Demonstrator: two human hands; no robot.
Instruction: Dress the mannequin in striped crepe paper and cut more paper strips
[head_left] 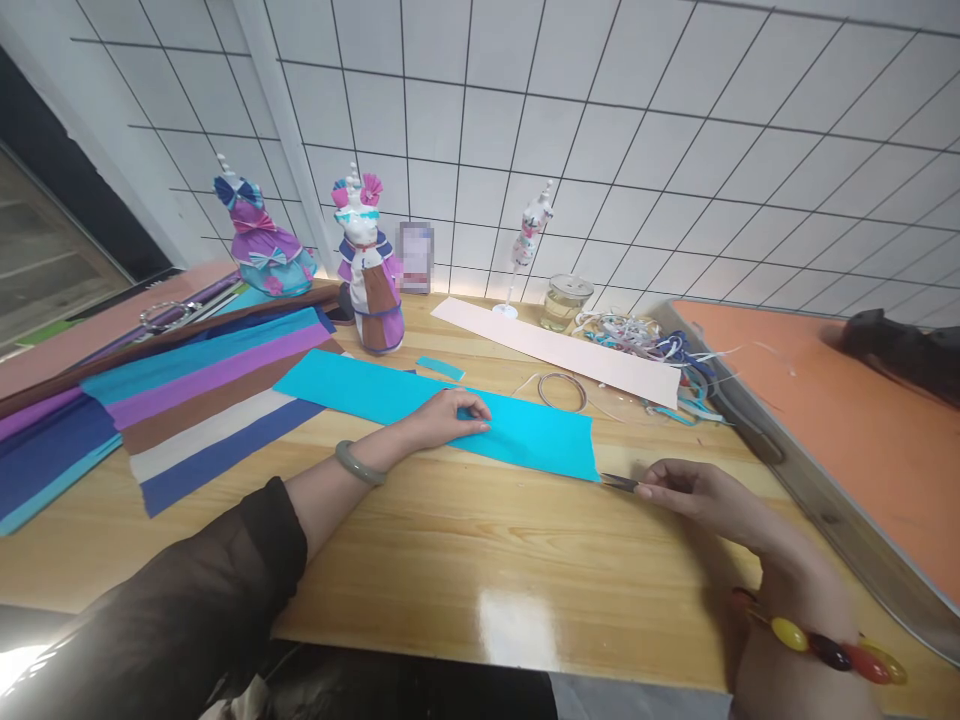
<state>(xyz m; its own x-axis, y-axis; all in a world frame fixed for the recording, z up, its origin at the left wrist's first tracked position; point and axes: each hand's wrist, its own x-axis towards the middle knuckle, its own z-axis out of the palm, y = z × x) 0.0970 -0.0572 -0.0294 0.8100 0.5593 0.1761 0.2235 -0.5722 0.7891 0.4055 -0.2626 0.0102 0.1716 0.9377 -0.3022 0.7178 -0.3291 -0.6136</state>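
1. Resting curled, thumb and fingertips near each other, with the left hand point(448, 418) on a bright turquoise, long crinkled strip point(540, 435); cannot tell if pinching it.
2. Pinching 1 slim, dark, pointed tool point(619, 482) in the right hand point(705, 497), at the strip's near right corner.
3. Beyond both hands: 1 clear, round jar point(568, 305), holding yellowish contents.
4. Right of the right hand: 1 orange-bottomed, grey-rimmed tray point(847, 535), bearing 1 dark object point(907, 355).
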